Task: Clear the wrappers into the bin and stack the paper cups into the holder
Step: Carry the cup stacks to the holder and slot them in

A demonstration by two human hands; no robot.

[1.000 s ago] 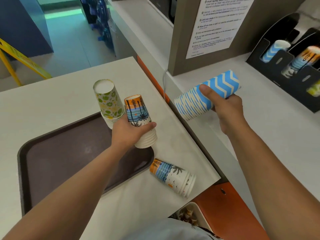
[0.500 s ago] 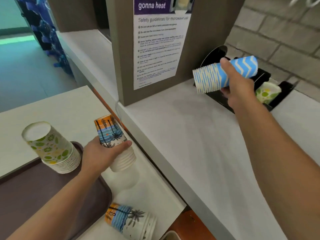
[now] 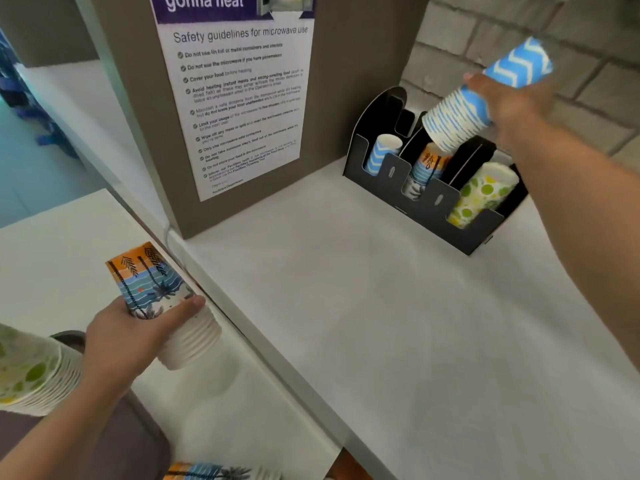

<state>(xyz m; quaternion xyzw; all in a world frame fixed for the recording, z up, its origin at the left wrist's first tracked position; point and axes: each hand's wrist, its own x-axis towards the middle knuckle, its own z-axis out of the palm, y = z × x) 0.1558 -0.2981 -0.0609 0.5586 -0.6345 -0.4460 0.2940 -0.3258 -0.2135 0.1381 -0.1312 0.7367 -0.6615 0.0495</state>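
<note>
My right hand [image 3: 512, 109] grips a stack of blue zigzag cups [image 3: 485, 95], tilted rims-down just above the black cup holder [image 3: 426, 199] on the white counter. The holder has a blue zigzag cup [image 3: 381, 154] in its left slot, palm-print cups [image 3: 424, 168] in the middle and green-dotted cups [image 3: 481, 192] on the right. My left hand [image 3: 128, 344] holds an upside-down stack of palm-print cups [image 3: 162, 299] over the lower table. A green-dotted stack [image 3: 31, 372] stands at the left edge. Another palm-print stack [image 3: 214, 472] lies at the bottom edge.
A dark tray [image 3: 114, 441] lies on the lower table under my left arm. A brown panel with a microwave safety notice [image 3: 239, 98] rises behind the counter, left of the holder. A brick wall [image 3: 571, 36] is behind the holder.
My right hand has carried the blue zigzag stack further right and tipped it rims-down over the holder. The view has swung toward the holder. My left hand keeps its palm-print stack.
</note>
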